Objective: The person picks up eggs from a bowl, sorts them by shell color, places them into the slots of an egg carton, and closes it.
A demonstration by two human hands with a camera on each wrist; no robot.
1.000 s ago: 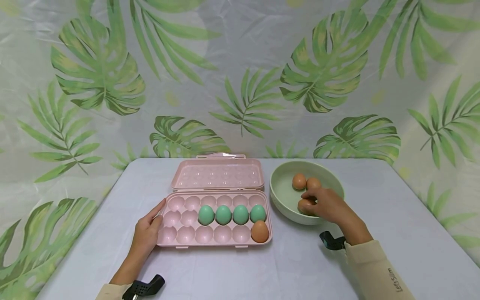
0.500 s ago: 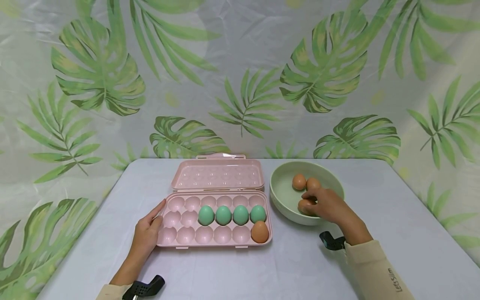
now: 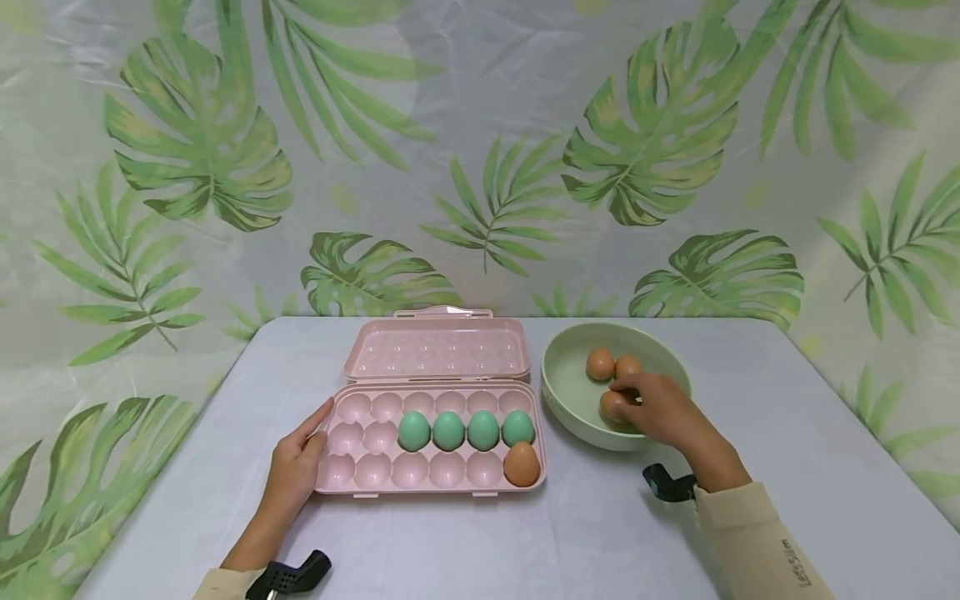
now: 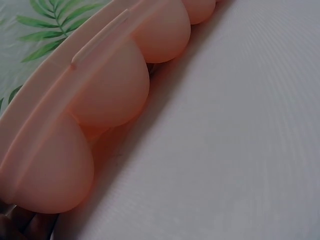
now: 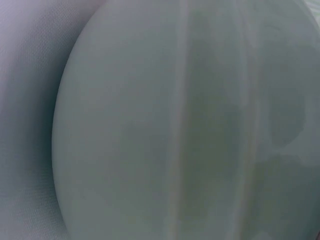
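Right hand (image 3: 662, 408) pinching oval brown egg (image 3: 611, 407) in round pale-green bowl (image 3: 570, 392); left hand (image 3: 295, 465) gripping pink plastic tray (image 3: 409, 472) at left end; weak pinch could be risking slippage.

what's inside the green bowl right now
Two brown eggs toward the back; a third egg pinched by the right hand. That hand covers part of the green bowl, so anything directly beneath can't be seen.

Left grip (image 3: 294, 467), curled right grip (image 3: 660, 408), well apart
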